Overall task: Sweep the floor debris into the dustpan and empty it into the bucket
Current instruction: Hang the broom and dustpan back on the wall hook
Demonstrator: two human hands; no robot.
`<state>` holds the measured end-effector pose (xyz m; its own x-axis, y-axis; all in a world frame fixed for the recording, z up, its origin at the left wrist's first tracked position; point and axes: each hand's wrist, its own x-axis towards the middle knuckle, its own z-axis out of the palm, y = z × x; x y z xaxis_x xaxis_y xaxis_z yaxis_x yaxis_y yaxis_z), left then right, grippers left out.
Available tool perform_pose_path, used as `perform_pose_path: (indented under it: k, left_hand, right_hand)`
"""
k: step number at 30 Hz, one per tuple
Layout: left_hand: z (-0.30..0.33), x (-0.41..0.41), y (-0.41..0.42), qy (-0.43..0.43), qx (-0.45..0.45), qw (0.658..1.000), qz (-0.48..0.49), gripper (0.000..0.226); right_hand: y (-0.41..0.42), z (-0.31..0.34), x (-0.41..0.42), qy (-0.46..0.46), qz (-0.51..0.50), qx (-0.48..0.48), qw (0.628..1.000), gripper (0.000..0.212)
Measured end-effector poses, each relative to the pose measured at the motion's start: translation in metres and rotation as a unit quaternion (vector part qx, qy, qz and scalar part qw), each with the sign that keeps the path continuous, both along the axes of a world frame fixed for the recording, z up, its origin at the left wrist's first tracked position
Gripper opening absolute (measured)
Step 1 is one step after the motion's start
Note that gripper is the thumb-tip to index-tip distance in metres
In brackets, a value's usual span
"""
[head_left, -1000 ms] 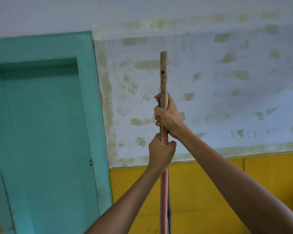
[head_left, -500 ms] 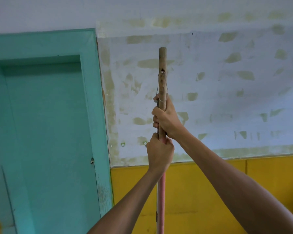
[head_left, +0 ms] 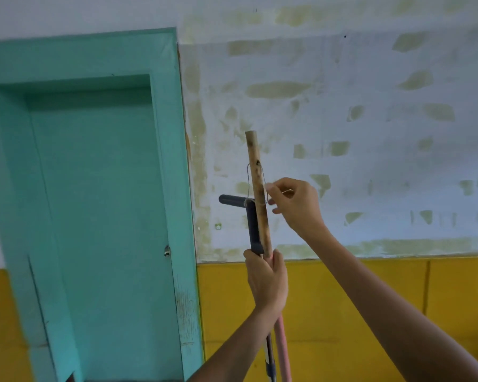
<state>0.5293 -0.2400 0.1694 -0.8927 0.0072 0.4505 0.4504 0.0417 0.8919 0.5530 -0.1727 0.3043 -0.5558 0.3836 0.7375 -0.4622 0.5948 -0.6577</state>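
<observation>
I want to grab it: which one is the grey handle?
Look right of the teal door, where the left hand grips two poles. The grey handle is the left one, beside the wooden stick; only it is dark, with a sideways bar on top.

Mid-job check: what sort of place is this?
Probably an indoor room or corridor, rather worn: a teal door, a white wall blotched with patchy marks, and a yellow lower wall band.

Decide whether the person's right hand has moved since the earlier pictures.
Yes. The right hand has left the worn wooden broom handle and sits right of it, pinching its thin string loop.
</observation>
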Motion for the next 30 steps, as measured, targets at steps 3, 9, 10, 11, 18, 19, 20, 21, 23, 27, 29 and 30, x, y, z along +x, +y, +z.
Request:
perform_pose_path:
  k: [3,9,10,11,18,19,20,21,23,27,29,30]
  left_hand:
    - [-0.012,-0.01,0.002,-0.015,-0.008,1.0,0.014,0.022]
    - [-0.029,-0.034,0.023,-0.043,-0.018,0.998,0.035,0.024]
    - [-0.03,-0.04,0.028,-0.044,-0.019,0.998,0.044,0.024]
    - [-0.032,-0.047,0.034,-0.048,-0.023,0.997,0.052,0.024]
    - [-0.068,-0.103,0.063,-0.176,-0.027,0.983,0.038,0.029]
    - [-0.079,-0.108,0.066,-0.188,-0.026,0.981,0.046,0.031]
    - [-0.09,-0.112,0.069,-0.198,-0.025,0.978,0.054,0.033]
    - [-0.102,-0.115,0.072,-0.201,-0.023,0.978,0.061,0.035]
    - [-0.124,-0.118,0.08,-0.196,-0.019,0.978,0.069,0.038]
    - [-0.152,-0.126,0.094,-0.195,-0.005,0.976,0.093,0.04]
    - [-0.167,-0.132,0.094,-0.192,-0.015,0.976,0.103,0.039]
    - [-0.177,-0.135,0.091,-0.185,-0.033,0.977,0.101,0.038]
  right_hand:
    - [-0.003,-0.008,-0.008,-0.077,0.062,-0.032,0.995,0.014]
    - [0.016,-0.025,-0.03,-0.101,0.04,-0.012,0.994,0.013]
    - [0.021,-0.025,-0.035,-0.098,0.022,0.011,0.995,0.013]
    - [0.028,-0.027,-0.041,-0.097,-0.002,0.04,0.994,0.014]
    - [0.08,-0.017,-0.076,-0.178,0.185,-0.196,0.946,0.022]
    - [0.091,-0.01,-0.08,-0.177,0.267,-0.301,0.898,0.022]
    - [0.102,-0.003,-0.085,-0.174,0.313,-0.366,0.859,0.023]
    - [0.111,0.004,-0.093,-0.177,0.334,-0.396,0.837,0.023]
    - [0.121,0.01,-0.11,-0.218,0.341,-0.388,0.828,0.022]
    - [0.121,0.008,-0.149,-0.34,0.282,-0.241,0.864,0.017]
    - [0.115,0.001,-0.166,-0.38,0.259,-0.179,0.87,0.016]
    - [0.112,-0.003,-0.173,-0.392,0.261,-0.167,0.866,0.016]
